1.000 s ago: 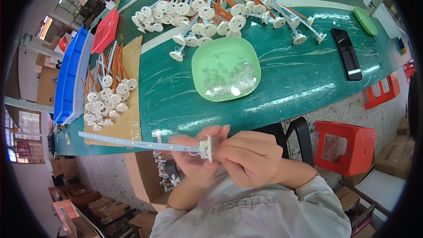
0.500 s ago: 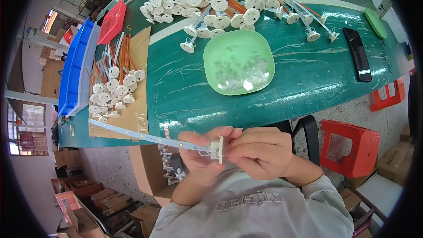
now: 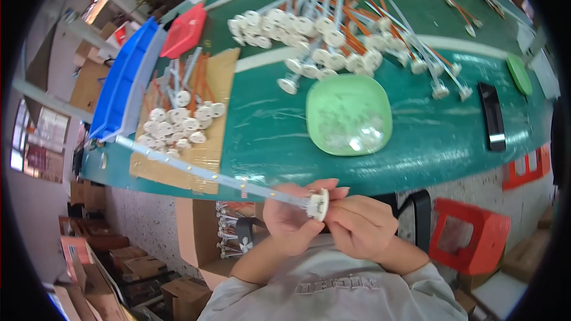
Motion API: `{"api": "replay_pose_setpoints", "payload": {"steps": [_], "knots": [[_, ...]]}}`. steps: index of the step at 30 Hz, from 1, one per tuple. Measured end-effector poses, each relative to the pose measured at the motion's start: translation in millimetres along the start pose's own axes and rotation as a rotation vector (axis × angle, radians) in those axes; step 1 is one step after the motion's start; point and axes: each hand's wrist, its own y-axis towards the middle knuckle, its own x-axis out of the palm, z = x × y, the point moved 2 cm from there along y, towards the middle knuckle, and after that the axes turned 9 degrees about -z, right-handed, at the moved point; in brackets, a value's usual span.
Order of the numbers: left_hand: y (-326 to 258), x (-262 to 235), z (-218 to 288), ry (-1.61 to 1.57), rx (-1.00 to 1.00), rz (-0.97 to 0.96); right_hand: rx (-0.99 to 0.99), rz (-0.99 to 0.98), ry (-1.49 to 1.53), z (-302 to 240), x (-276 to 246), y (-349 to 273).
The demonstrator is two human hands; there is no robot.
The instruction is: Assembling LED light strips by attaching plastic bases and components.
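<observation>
Close to my body, in front of the table edge, my left hand (image 3: pixel 291 226) is closed around the end of a pale LED light strip (image 3: pixel 214 176) and its round white end cap (image 3: pixel 319 205). The strip reaches out to the left, over the cardboard. Part of the cap's slotted face shows. My right hand (image 3: pixel 364 226) is closed, its thumb and fingers pinched together at the right side of the cap. Whatever lies between those fingertips is hidden. Beyond the hands stands a green bowl (image 3: pixel 319 137) with small clear pieces (image 3: pixel 360 125) in it.
Several capped strips (image 3: pixel 324 24) are heaped at the table's back, more (image 3: pixel 178 125) on a cardboard sheet (image 3: pixel 208 166) at left. A blue bin (image 3: pixel 122 86) and red basket (image 3: pixel 184 30) stand beyond. A black phone (image 3: pixel 491 116) lies right; a red stool (image 3: pixel 470 208) stands below.
The cap has turned, so more of its slotted face shows. The hands sit a little farther right and the whole view has shifted. Both hands are still at the cap.
</observation>
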Motion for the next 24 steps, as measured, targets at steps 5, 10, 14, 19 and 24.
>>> {"api": "replay_pose_setpoints", "payload": {"steps": [5,10,14,19,24], "knots": [[45.2,-92.1,69.3,0.862,-0.292,0.269,0.041,-0.052,-0.115,18.1,-46.0,11.6],[82.2,-181.4,175.8,1.973,-0.572,0.418,0.099,-0.098,-0.255,33.5,-76.6,33.0],[99.1,-215.3,180.5,2.399,-0.686,0.314,0.094,-0.174,-0.367,50.4,-91.2,70.5],[103.7,-202.7,157.7,2.352,-0.55,0.234,0.18,-0.345,-0.424,103.6,-108.1,127.5],[113.7,-171.6,140.3,2.356,-0.096,0.233,0.097,-0.663,-0.51,141.0,-99.1,148.9]]}}
